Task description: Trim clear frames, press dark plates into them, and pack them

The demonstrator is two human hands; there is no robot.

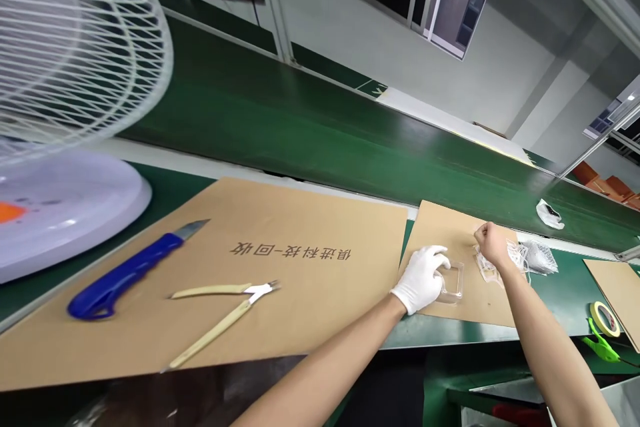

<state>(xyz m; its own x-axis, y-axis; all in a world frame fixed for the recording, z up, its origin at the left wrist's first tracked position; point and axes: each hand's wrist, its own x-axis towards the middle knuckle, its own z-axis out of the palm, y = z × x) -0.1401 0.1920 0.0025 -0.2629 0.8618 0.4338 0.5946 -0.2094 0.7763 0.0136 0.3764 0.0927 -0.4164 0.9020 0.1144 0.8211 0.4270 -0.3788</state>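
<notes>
My left hand [423, 279], in a white glove, has its fingers closed on the left side of a clear plastic case [454, 298], which is rectangular and lies on a cardboard sheet [467, 312]. My right hand [493, 244] is bare and curled into a pinch just beyond the case. Whatever its fingers hold is too small or hidden to make out. Under and around that hand lie thin white strip-like pieces [489, 271] in a loose heap. A clear bag of small grey-white parts [541, 258] rests to their right.
On the left, a larger cardboard sheet [320, 307] carries a blue utility knife [127, 277] and cutting pliers [225, 307] with pale handles. A white fan [75, 47] stands there. Tape [605, 319] and a green clamp [600, 343] lie right. A green conveyor belt [300, 120] runs behind.
</notes>
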